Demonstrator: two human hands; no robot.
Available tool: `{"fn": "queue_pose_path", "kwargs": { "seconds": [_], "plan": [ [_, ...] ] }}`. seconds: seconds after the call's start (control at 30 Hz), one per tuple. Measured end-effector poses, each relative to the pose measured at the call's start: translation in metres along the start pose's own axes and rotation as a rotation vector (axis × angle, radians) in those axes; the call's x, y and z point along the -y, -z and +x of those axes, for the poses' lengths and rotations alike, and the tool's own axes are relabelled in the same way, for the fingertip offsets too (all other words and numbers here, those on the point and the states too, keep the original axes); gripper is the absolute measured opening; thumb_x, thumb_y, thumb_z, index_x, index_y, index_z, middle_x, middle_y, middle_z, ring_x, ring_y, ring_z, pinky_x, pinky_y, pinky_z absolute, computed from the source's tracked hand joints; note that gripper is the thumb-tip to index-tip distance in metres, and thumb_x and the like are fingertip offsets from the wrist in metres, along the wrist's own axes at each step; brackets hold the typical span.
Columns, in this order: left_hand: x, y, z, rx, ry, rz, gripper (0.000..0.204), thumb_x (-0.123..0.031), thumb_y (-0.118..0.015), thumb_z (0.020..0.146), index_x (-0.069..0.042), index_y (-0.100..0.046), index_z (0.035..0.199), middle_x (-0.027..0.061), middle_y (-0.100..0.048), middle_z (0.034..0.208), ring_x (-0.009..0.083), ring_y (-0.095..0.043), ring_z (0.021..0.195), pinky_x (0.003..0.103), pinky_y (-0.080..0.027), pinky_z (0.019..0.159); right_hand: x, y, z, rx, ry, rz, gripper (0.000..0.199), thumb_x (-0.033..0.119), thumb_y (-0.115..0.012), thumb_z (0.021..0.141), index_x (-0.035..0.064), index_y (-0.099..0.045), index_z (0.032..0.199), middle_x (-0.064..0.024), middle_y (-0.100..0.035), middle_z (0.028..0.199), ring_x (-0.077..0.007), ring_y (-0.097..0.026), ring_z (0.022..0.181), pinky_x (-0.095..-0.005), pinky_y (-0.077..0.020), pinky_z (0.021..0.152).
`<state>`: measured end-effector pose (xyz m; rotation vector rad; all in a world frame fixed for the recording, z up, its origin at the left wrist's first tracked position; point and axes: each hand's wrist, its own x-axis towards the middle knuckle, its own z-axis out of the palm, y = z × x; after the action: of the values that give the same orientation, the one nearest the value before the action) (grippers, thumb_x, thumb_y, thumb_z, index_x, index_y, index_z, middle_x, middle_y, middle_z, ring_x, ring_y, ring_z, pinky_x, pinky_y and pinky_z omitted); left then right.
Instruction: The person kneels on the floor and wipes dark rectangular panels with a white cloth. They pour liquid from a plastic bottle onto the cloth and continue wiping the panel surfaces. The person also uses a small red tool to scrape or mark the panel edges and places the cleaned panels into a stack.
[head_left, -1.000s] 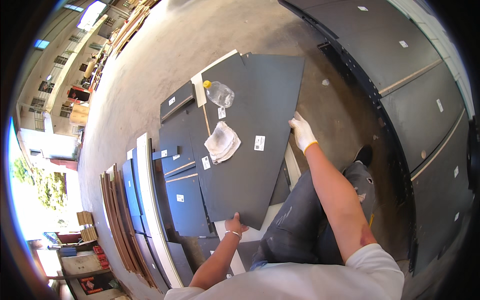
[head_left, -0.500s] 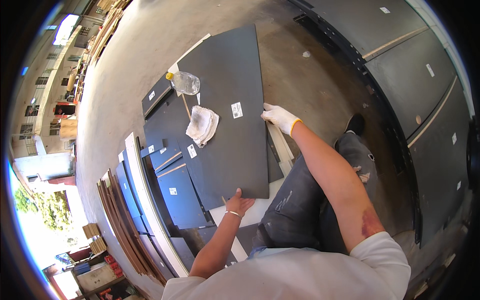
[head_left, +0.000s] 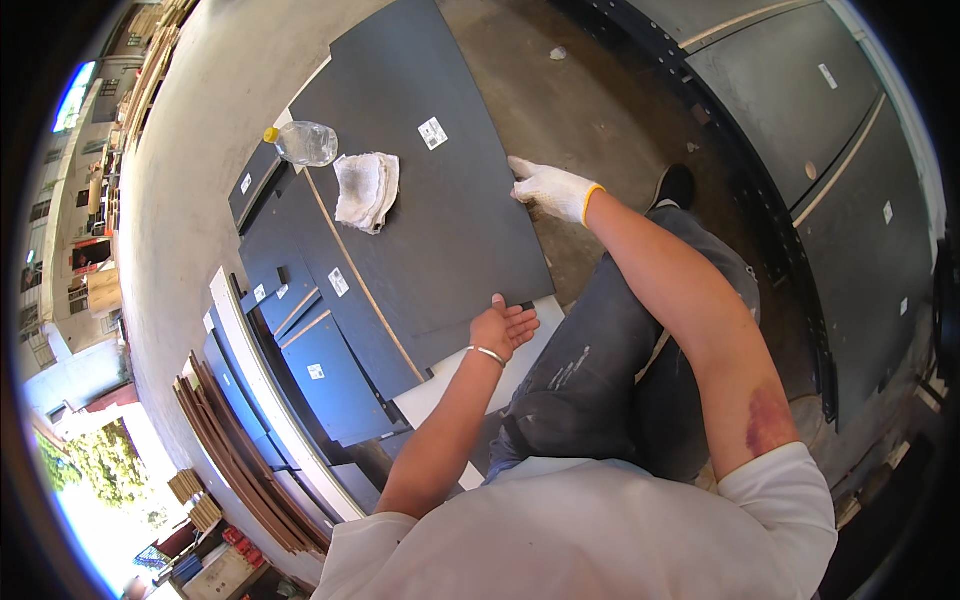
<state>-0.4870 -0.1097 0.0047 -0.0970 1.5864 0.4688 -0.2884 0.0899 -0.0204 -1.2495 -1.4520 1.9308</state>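
Observation:
A large dark grey board (head_left: 440, 210) with a white label lies on top of a stack of similar boards. My right hand (head_left: 555, 190), in a white knitted glove with a yellow cuff, grips its right edge. At the near edge, my bare left hand (head_left: 507, 328) touches the board with the thumb on top, its fingers stretched out along the edge, palm up. A folded whitish cloth (head_left: 367, 190) rests on the board's left part. Beyond it a clear plastic bottle (head_left: 307, 144) with a yellow cap lies on its side at the far left corner.
Lower boards (head_left: 338, 345) and brown strips (head_left: 235, 455) lie to the left. Along the right runs a black perforated metal rail (head_left: 745, 165) beside more grey panels (head_left: 850, 210). My legs (head_left: 585, 385) stand close to the stack, over a concrete floor (head_left: 190, 170).
The top board has shifted and turned, and a long tan edge now shows along its left side. Both hands stay at its edges. The whole view has shifted too.

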Motion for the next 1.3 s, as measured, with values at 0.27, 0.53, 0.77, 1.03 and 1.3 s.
{"fn": "queue_pose_path", "kwargs": {
  "seconds": [0.27,0.53,0.77,1.03,1.3],
  "plan": [
    [-0.061,0.092,0.01,-0.813,-1.011,0.835,0.046,-0.042,-0.072,0.097,0.003,-0.072,0.104,0.0218,-0.073,0.104,0.0347,-0.072,0.1,0.047,-0.058,0.088,-0.012,-0.015,0.023,-0.056,-0.067,0.212,0.073,0.027,-0.062,0.093,-0.0111,-0.043,0.153,-0.0274,-0.054,0.152,-0.0334,-0.051,0.143,-0.0379,-0.0396,0.117],
    [-0.088,0.096,0.04,-1.025,-0.574,0.922,0.092,-0.065,-0.076,0.085,0.005,-0.055,0.14,0.0274,-0.054,0.14,0.0466,-0.049,0.134,0.057,-0.045,0.11,-0.009,-0.041,0.032,-0.35,-0.324,0.105,0.056,0.042,-0.067,0.098,-0.0073,-0.064,0.125,-0.0183,-0.069,0.118,-0.0251,-0.067,0.107,-0.0386,-0.0546,0.091],
    [-0.094,0.075,0.037,-0.838,-0.658,0.839,0.085,-0.063,-0.073,0.089,0.01,-0.056,0.13,0.035,-0.06,0.132,0.0505,-0.058,0.126,0.055,-0.047,0.108,0.026,-0.024,0.013,-0.645,-0.421,-0.042,0.067,0.058,-0.058,0.095,-0.0007,-0.07,0.125,-0.0288,-0.065,0.136,-0.042,-0.06,0.131,-0.0462,-0.0449,0.11],
    [-0.109,0.055,0.042,-0.795,-0.686,0.627,0.076,-0.061,-0.061,0.097,0.012,-0.067,0.115,0.0369,-0.069,0.115,0.0522,-0.066,0.112,0.053,-0.051,0.099,0.046,-0.009,0.005,-0.765,-0.391,-0.147,0.063,0.055,-0.053,0.097,0.0013,-0.075,0.123,-0.0275,-0.071,0.126,-0.0439,-0.067,0.122,-0.0487,-0.0509,0.105],
    [-0.115,0.051,0.058,-0.809,-0.742,0.23,0.073,-0.056,-0.058,0.101,0.014,-0.074,0.09,0.0364,-0.07,0.088,0.0491,-0.065,0.082,0.056,-0.046,0.084,0.052,-0.008,-0.004,-0.747,-0.384,-0.093,0.06,0.054,-0.056,0.099,0.0016,-0.076,0.118,-0.0276,-0.072,0.123,-0.0421,-0.067,0.121,-0.0471,-0.0506,0.104]
  ]
}}
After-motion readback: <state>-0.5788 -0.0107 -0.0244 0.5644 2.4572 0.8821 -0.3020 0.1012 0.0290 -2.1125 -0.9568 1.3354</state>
